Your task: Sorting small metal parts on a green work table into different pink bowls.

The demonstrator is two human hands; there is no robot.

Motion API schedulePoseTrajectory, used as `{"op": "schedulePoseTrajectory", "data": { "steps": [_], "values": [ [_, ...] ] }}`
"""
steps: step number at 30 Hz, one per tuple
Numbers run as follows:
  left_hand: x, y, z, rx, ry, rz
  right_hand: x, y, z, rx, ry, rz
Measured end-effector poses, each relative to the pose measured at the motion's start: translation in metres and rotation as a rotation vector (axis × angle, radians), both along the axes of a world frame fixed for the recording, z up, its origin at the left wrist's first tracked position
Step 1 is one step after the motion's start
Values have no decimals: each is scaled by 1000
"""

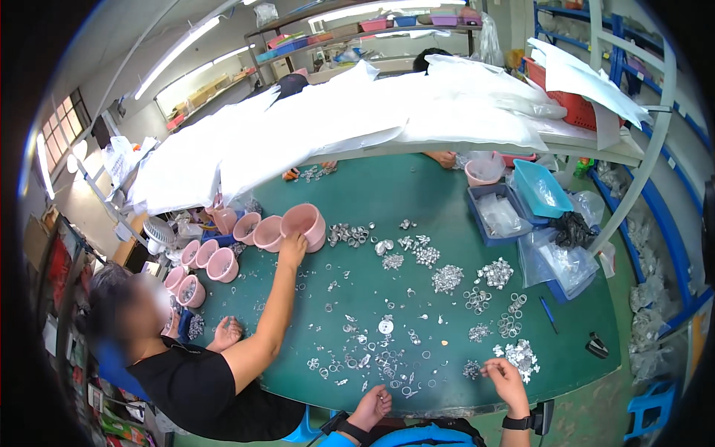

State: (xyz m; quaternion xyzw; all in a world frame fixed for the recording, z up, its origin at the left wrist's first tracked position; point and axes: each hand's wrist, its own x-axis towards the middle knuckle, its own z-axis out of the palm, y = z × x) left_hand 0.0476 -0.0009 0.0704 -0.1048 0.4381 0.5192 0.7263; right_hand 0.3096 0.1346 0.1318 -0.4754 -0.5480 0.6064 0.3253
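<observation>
My left hand (372, 407) rests at the near edge of the green table with its fingers curled; what they hold, if anything, is hidden. Just ahead of it lie scattered silvery metal rings (389, 363) and other small metal pieces. My right hand (506, 381) is over the near right part of the table, thumb and fingertips drawn together beside a small dark-grey heap of metal bits (471, 369). Anything in that pinch is too small to make out. Close beyond this hand spreads a pile of shiny flat metal pieces (523, 357).
On my left a co-worker in black reaches to a large pink tub (304, 223) in a row of pink tubs. Sorted metal heaps (447, 279) dot the table (357, 186). A blue pen (549, 314) and filled bins (497, 216) are right; a shelf with white sheets (313, 123) spans the back.
</observation>
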Motion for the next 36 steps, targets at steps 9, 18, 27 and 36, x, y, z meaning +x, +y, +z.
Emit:
{"op": "schedulePoseTrajectory", "data": {
  "steps": [9,18,27,36],
  "values": [
    [24,14,-8,-62,62,-38,5,4,-5,9,-84,-10],
    [33,17,-23,-103,79,146,-4,-18,-65,-131,-165,195],
    [-28,-38,-91,-298,1207,177,-108,-10,-52,-77,-255,613],
    [-90,-43,-87,102,2008,-226,-236,-14,-90,632,-482,531]
  ]
}}
